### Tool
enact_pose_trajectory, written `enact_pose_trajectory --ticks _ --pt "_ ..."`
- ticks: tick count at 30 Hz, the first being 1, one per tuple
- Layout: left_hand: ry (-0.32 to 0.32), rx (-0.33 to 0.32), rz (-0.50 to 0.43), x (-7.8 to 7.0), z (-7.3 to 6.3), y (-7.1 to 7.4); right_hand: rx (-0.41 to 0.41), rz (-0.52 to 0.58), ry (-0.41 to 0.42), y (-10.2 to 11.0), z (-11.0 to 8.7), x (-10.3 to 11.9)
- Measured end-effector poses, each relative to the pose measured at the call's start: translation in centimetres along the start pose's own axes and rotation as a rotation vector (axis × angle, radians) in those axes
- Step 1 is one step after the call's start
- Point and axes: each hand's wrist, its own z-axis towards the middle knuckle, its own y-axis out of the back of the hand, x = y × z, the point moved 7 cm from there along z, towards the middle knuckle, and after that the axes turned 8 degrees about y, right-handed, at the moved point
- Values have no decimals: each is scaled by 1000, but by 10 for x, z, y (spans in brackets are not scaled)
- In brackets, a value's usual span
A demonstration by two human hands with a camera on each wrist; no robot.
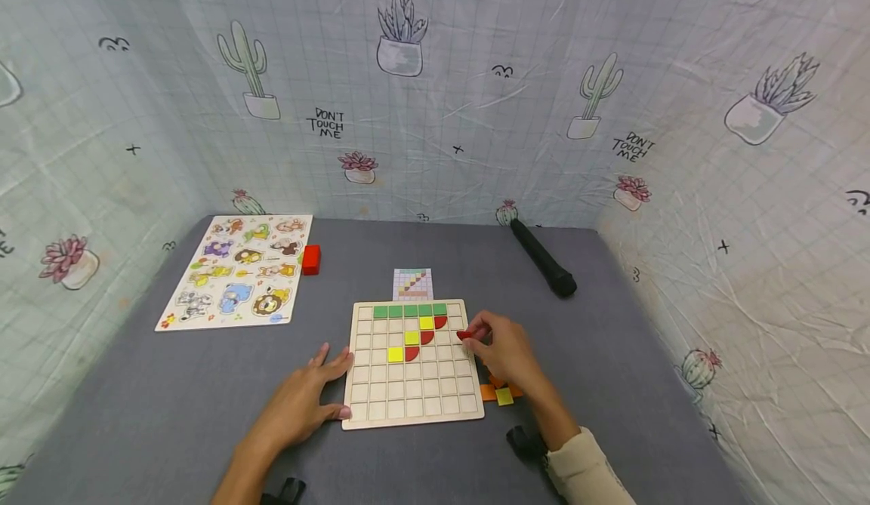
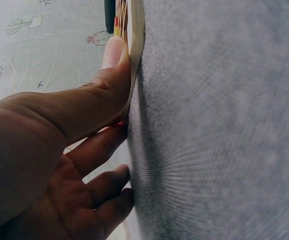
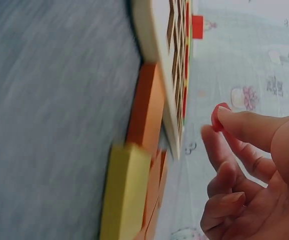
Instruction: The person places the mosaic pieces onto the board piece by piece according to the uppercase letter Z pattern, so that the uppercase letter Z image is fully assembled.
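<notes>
A wooden grid board (image 1: 414, 392) lies in the middle of the grey table, with a row of green squares (image 1: 411, 311) near its top. Below run yellow squares (image 1: 411, 337) and red quarter-circle pieces (image 1: 427, 337) in a diagonal. My right hand (image 1: 506, 350) pinches a red piece (image 3: 218, 116) between thumb and fingertips over the board's right edge. Against the board's left edge rests my left hand (image 1: 299, 399), its fingers spread and thumb on the rim. Beside the board's lower right lie orange blocks (image 3: 147, 107) and a yellow block (image 3: 124, 192), partly under the right forearm.
A small pattern card (image 1: 412, 284) touches the board's far edge. To the left are an animal picture board (image 1: 245, 271) and a red block (image 1: 311, 260). A black microphone (image 1: 544, 260) lies at the back right. Printed cloth walls (image 1: 435, 112) enclose the table.
</notes>
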Motion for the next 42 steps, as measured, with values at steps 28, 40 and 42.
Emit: enact_pose_trajectory --ticks 28,40,42 --pt "-6 -9 -4 0 -2 1 245 -86 197 -81 14 82" --pt "-25 -21 -14 1 -2 1 229 -128 187 -93 13 89" --pt "-27 -23 -14 1 -2 2 225 -132 186 -94 14 89"
